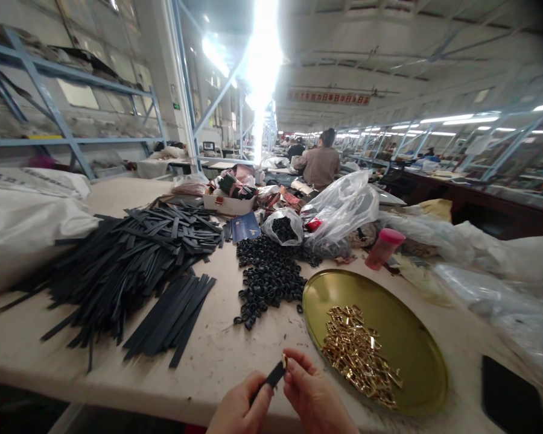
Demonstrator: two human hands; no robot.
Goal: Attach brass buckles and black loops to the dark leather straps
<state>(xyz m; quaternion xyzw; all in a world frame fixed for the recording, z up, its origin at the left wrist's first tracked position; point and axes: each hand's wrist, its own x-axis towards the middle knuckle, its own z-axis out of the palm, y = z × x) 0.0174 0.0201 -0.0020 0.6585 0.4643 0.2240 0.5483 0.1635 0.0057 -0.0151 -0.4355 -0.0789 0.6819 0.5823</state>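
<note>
Strips (136,271) left, rings (271,277) between, buckles (357,349) on tray (416,343) right.

We had a pale, scuffed table (224,334) before us, and it was packed! Over on the left we saw a great tangled heap of black strips (131,259), with a neater row of strips (167,319) just in front. Then, mid-table, we got the black loops (271,277), scattered wide, one stray lying near the rim of the golden oval tray (398,325). Behind them we spotted a dark blue card (247,226) and an open clear bag (268,225). Out right, we caught a pink-lidded jar (381,252) beyond the tray, crumpled plastic (493,307) and, near the edge, a flat black slab (509,395).
</note>
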